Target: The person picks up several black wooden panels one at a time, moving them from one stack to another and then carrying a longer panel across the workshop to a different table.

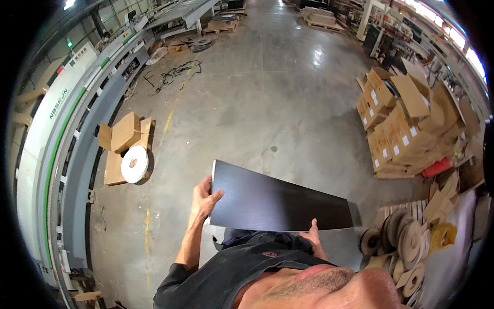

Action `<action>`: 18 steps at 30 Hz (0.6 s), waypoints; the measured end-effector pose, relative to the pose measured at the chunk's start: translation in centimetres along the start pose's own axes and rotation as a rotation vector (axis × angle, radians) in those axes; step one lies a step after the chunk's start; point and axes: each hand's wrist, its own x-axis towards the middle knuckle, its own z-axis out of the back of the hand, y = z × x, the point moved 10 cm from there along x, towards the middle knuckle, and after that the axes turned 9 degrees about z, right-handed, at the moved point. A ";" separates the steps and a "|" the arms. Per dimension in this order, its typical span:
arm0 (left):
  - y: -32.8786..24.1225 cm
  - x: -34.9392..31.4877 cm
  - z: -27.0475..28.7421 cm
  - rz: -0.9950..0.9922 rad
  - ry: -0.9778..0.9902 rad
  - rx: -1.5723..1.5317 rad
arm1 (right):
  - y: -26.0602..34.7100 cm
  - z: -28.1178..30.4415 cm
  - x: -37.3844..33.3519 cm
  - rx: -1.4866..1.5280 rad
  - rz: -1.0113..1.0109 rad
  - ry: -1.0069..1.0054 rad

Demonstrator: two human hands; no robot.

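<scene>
A long dark panel [278, 198] with a pale left edge is held level in front of my body, above the concrete floor. My left hand [205, 198] grips its left end, the thumb lying over the top face and the fingers going behind the edge. At the near edge, toward the right end, my right hand [313, 237] holds the panel with its thumb up against the face. The fingers of that hand are hidden beneath the panel.
On the left runs a long white and grey machine [56, 134]. Beside it, a white roll [135, 165] leans by an opened carton [126, 133]. Stacked cardboard boxes [396, 134] stand at right, above several edging rolls [410, 241]. Black cables [177, 74] lie on the floor [247, 108].
</scene>
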 end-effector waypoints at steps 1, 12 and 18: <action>-0.1 2.2 0.9 -0.001 -0.025 -0.021 | 0.2 -3.6 0.5 0.132 -0.006 -0.130; -5.9 38.5 3.2 -0.038 -0.075 -0.119 | 6.7 -33.8 23.8 -0.120 -0.085 0.044; -18.4 56.2 1.2 0.027 -0.019 0.164 | 8.9 -49.6 26.9 -0.242 -0.010 0.182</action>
